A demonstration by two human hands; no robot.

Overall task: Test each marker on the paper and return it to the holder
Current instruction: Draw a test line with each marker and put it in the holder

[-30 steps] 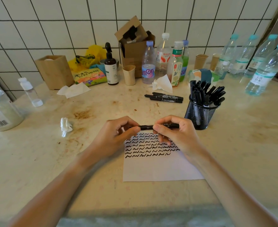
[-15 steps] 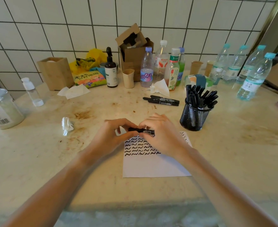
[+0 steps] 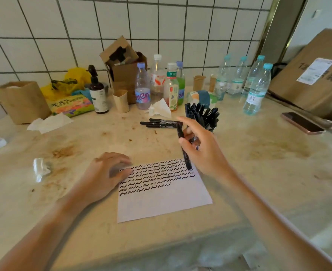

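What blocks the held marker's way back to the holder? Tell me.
Nothing visible does. The right hand holds the marker raised over the paper, and the mesh holder stands just beyond it. The holder is crowded with markers, so a free slot may be tight.

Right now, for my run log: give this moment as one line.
right hand: holds black marker above paper | left hand: rests on paper edge | mesh holder: behind right hand, full of markers

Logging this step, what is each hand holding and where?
Right hand pinches a black marker near mid-barrel. Left hand holds nothing, resting on the paper.
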